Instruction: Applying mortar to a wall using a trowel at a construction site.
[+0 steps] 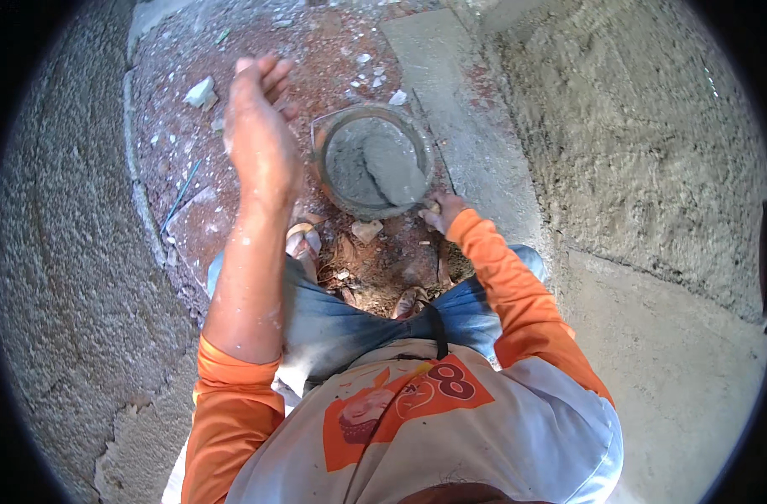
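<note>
A round tub [324,181] with a thick, mortar-smeared rim stands near the middle of the frame, on a reddish, gritty floor [324,50] scattered with pale chips. Rough, grainy cement [72,252] fills the left of the frame; a smoother grey strip [446,92] runs down just right of the tub, and a white, angular chunk [201,93] lies at upper left. The tub's mouth faces up; being circular, it shows no long axis. The grey mortar [396,164] inside is wet and pasty, heaped smooth on the right, with a dark, ragged crease running down toward the lower right.

The left hand [263,134] is raised at upper left, beside the tub in the view, fingers extended upward, slightly bent and holding nothing. The right hand [446,212] is at the tub's lower-right edge, its fingers curled closed around what looks like a short handle [433,205], mostly hidden.
</note>
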{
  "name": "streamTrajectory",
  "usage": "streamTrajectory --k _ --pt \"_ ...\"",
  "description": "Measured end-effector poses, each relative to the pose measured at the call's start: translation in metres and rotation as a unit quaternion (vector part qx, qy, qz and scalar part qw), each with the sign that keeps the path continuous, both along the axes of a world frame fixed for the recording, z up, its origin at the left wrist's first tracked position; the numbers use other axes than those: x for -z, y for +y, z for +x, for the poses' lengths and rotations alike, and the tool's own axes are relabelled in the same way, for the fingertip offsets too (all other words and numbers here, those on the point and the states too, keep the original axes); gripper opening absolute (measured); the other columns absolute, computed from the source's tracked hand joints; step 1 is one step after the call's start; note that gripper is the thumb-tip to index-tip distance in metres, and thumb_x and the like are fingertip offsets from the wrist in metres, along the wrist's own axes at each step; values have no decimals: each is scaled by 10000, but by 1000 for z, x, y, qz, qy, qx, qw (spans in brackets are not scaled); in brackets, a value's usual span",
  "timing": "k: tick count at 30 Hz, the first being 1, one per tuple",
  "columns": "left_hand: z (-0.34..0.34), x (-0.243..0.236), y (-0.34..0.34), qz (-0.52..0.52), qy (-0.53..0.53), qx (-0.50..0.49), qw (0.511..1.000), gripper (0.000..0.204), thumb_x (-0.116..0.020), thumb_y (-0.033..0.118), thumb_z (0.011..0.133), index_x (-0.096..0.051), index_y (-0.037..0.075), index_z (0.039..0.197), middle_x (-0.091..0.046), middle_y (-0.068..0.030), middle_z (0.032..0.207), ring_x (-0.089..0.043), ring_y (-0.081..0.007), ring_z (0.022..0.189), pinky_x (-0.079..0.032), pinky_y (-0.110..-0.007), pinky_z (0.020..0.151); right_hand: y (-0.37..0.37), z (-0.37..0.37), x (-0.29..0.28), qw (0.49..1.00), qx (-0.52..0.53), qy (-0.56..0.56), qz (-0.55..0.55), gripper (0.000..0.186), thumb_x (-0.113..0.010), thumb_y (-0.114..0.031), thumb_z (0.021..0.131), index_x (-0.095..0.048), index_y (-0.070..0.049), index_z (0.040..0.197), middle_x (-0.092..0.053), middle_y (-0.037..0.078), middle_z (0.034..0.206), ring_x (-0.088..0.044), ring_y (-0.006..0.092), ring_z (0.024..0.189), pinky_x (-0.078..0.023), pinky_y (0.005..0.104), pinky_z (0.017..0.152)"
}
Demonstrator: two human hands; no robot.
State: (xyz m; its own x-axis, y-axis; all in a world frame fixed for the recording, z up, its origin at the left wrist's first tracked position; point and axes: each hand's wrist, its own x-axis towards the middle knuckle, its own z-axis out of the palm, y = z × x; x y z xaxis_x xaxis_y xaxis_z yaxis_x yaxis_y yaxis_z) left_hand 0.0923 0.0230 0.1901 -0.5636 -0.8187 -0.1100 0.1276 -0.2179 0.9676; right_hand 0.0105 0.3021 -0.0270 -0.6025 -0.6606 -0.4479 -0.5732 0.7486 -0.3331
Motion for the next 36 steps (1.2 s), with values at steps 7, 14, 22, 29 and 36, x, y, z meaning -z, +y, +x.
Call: streamTrajectory --k 7,14,22,29,36 --pt "-4 5 4 49 -26 2 998 541 -308 442 906 -451 -13 1161 -521 -163 1169 -472 -249 1089 -384 -381 853 -30 17 29 975 183 104 -71 348 -573 -351 766 -556 -78 981 -594 197 955 -552 349 923 -466 430 763" --pt "-14 12 0 51 -66 7 996 551 -303 454 905 -424 5 1200 -504 -139 1198 -463 -214 1092 -340 -353 885 -17 15 -120 952 161 209 -154 284 -611 -311 771 -554 -57 884 -569 162 881 -567 316 809 -463 406 652" --pt "11 73 -11 71 -230 -11 971 553 -283 455 901 -434 11 1194 -501 -140 1182 -423 -213 1132 -320 -390 890 78 -63 -260 882 135 -446 -75 265 -553 -283 845 -601 -37 931 -584 72 774 -558 157 689 -490 306 607" --pt "83 127 31 -80 -471 10 879 496 -460 346 862 -474 -46 1165 -541 -204 1123 -537 -268 985 -399 -331 829 222 -113 -440 830 476 243 -158 277 -600 -294 830 -620 -27 903 -564 28 610 -506 105 539 -410 259 495" --pt "64 -34 7 -187 -493 227 819 314 -466 247 854 -578 6 1021 -613 -178 965 -545 -329 971 -402 -382 867 269 15 -398 812 556 83 -161 286 -624 -248 789 -500 -28 656 -485 42 505 -470 158 452 -374 302 442"
